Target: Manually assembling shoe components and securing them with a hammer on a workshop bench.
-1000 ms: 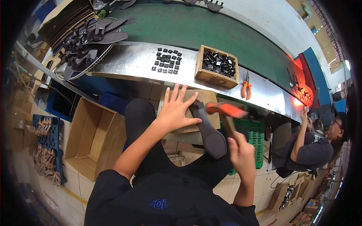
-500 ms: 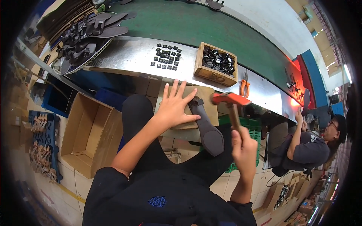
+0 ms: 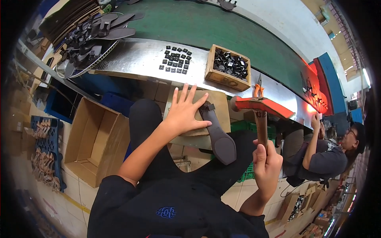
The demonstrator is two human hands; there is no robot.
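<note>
Our left hand (image 3: 184, 117) lies flat with fingers splayed on a tan board (image 3: 220, 104), thumb touching the dark shoe (image 3: 217, 134), which lies sole up across the board, just off the near edge of the surface (image 3: 133, 55). Our right hand (image 3: 266, 163) grips a hammer (image 3: 262, 105) by its handle.

At the surface's left end, a wire basket (image 3: 99, 62) is heaped with dark soles (image 3: 117, 33). Below the near edge stands an open cardboard box (image 3: 111, 148). Rows of black pieces (image 3: 175, 56) lie left of a wooden box (image 3: 227, 80), which sits by the near edge, filled with glossy black bits (image 3: 230, 65). Under that edge shows a green crate (image 3: 241, 126).

Since half a second ago, our hammer has swung right, farther from the shoe; its head now partly covers the pliers (image 3: 257, 89). Our left hand has stayed put.
</note>
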